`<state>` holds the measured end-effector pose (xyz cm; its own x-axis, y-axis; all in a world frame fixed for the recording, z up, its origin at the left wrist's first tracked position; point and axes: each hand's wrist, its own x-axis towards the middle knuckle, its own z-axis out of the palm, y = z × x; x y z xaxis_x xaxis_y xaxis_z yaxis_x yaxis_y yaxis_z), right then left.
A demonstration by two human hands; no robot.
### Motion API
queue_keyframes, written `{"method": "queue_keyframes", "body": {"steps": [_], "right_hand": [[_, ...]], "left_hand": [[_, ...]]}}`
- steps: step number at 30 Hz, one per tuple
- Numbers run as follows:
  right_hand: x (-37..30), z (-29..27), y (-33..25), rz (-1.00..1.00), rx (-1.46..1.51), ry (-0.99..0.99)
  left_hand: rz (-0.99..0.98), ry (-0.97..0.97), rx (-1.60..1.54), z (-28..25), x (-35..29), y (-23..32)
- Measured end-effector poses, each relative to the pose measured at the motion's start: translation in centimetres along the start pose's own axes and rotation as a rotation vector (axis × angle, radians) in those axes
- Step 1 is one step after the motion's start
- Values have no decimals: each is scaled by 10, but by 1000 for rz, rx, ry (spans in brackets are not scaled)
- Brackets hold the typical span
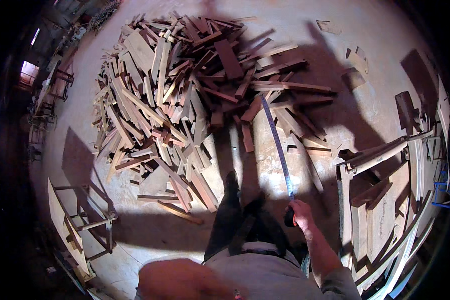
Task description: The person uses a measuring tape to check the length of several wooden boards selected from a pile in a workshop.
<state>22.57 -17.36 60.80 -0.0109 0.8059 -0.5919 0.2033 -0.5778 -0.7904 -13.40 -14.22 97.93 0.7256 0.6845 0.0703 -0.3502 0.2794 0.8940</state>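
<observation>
My right hand (301, 214) is closed around a tape measure (290, 218) with a dark and orange case. Its long pale blade (276, 142) is pulled out and runs forward to the right side of a large wood pile (170, 95). The blade's far end lies over wood pieces there; I cannot make out whether it hooks onto one. My left hand does not show. A blurred reddish-brown rounded shape (180, 280) covers part of the lower edge, and I cannot tell what it is.
Boards stand in a wooden rack (380, 215) close on my right. A metal-framed stand (92, 225) is at the near left. Loose offcuts (357, 60) lie on the concrete floor (285, 15) beyond the pile. Workbenches (55, 90) line the far left.
</observation>
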Motion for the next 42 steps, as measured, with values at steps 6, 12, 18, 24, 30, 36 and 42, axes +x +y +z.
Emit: {"method": "queue_keyframes", "body": {"steps": [6, 12, 18, 24, 30, 36, 42], "right_hand": [[-5, -13, 34, 50, -122, 13], [-40, -19, -10, 197, -287, 59], [-38, -40, 56, 198, -395, 52], [-8, -46, 73, 44, -486, -53], [-27, -13, -51, 236, -306, 42], [-40, -30, -98, -325, -341, 150], [-44, -65, -146, -133, -25, 280]], "left_hand": [[-323, 1199, 23, -158, -76, -224], [-1055, 1189, -165, -115, -243, -432], [-663, 1011, -519, -34, -232, -450], [-877, 1187, -821, -81, -196, -344], [-428, 1453, -449, -123, -161, -317], [-721, 1398, -187, -109, -224, -396], [-1021, 1339, -195, -89, -297, -448]]}}
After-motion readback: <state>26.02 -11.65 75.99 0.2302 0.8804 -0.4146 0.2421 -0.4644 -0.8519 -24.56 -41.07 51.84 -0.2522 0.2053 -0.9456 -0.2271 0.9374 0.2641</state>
